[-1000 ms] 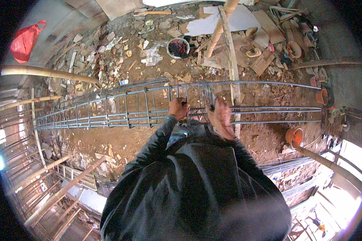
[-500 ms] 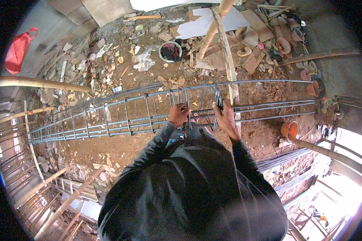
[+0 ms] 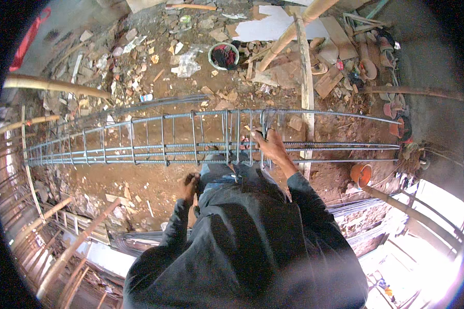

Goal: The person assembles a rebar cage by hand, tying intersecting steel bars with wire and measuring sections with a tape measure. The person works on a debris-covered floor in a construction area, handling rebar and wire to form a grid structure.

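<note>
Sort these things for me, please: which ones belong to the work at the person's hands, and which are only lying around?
Seem part of the work:
- long steel bar frame
- steel loops by the right hand

Seem only lying around:
- orange bucket
- round tub with dark cloth
- clear plastic sheet
- white board

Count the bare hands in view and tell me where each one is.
2. The left hand is off the rebar cage, on its near side, left of the person's lap; the right hand is over the cage's long bars. No other hands show.
</note>
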A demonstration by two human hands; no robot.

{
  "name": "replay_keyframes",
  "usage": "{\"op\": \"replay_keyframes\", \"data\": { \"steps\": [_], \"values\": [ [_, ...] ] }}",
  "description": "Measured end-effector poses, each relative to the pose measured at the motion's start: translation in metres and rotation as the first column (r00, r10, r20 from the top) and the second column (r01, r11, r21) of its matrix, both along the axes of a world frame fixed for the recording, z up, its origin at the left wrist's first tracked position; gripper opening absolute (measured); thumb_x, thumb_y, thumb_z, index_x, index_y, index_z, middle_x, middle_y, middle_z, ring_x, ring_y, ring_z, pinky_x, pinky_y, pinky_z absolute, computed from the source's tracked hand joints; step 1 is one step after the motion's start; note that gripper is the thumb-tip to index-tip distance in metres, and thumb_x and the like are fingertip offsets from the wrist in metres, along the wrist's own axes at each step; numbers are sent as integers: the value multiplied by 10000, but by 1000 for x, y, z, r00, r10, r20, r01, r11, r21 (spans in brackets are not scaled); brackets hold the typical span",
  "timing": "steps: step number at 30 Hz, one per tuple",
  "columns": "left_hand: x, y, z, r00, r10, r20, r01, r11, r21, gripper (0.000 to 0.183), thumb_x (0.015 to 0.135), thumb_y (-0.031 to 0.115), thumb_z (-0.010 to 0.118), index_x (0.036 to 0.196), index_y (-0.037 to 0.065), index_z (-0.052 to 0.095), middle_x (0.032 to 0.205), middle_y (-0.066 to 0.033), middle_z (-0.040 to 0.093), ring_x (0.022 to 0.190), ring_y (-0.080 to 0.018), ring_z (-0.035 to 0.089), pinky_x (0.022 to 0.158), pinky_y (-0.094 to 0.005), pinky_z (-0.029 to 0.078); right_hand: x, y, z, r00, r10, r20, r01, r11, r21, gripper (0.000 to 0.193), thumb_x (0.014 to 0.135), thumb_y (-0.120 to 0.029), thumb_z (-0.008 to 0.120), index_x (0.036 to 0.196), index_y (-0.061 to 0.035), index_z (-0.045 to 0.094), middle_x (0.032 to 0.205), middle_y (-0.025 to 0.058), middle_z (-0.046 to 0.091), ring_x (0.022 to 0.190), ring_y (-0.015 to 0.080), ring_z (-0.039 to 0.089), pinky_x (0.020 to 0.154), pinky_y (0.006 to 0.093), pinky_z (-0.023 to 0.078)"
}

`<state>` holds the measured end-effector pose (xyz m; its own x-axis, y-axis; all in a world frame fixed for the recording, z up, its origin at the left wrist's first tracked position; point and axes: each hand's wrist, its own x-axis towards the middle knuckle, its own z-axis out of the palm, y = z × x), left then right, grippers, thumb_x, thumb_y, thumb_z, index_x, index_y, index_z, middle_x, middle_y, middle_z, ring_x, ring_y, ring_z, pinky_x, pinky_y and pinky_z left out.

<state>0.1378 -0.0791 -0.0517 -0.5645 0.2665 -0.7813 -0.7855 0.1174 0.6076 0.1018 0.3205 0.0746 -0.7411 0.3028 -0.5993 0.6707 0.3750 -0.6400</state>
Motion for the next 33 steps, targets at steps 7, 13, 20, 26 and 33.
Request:
{"op": "replay_keyframes", "data": {
  "steps": [7,13,20,26,33],
  "values": [
    [-15,49,-122,808,-590,3,552,755,-355,392,1025,369,638,1259,56,669,1094,-63,691,963,-198,648,833,-364,538,-15,-6,5,992,-76,-99,91,984,157,574,869,-383,865,1169,56,648,1053,172,720,871,250,706,730,413,586],
    [-9,106,-118,958,140,252,-202,949,243,457,1029,421,608,1312,64,638,1184,-82,666,1027,-215,638,887,-379,524,-2,-3,7,985,-174,-20,149,896,-417,553,872,-314,863,1260,19,652,1133,128,742,991,209,726,861,392,603],
    [-5,128,-104,876,270,400,-458,727,512,532,1034,482,573,1375,74,602,1289,-104,638,1101,-235,626,951,-397,508,3,-9,-12,981,-178,84,194,812,-551,488,914,-269,818,1311,-38,654,1222,63,733,1116,201,696,892,367,582],
    [-46,137,-103,860,269,433,-510,421,751,597,1039,534,543,1428,82,571,1380,-123,613,1165,-252,616,1005,-413,494,15,-12,-13,947,-316,-53,236,801,-550,487,938,-344,794,1280,-27,654,1181,94,722,1071,187,670,1011,403,507],
    [-133,178,-93,789,357,500,-537,6,843,695,1046,601,481,1519,92,495,1516,-162,543,1280,-288,580,1096,-460,459,13,-9,-4,966,-254,50,258,930,-262,353,990,-308,724,1097,27,683,843,70,716,727,127,654,621,326,514]
  ]
}}
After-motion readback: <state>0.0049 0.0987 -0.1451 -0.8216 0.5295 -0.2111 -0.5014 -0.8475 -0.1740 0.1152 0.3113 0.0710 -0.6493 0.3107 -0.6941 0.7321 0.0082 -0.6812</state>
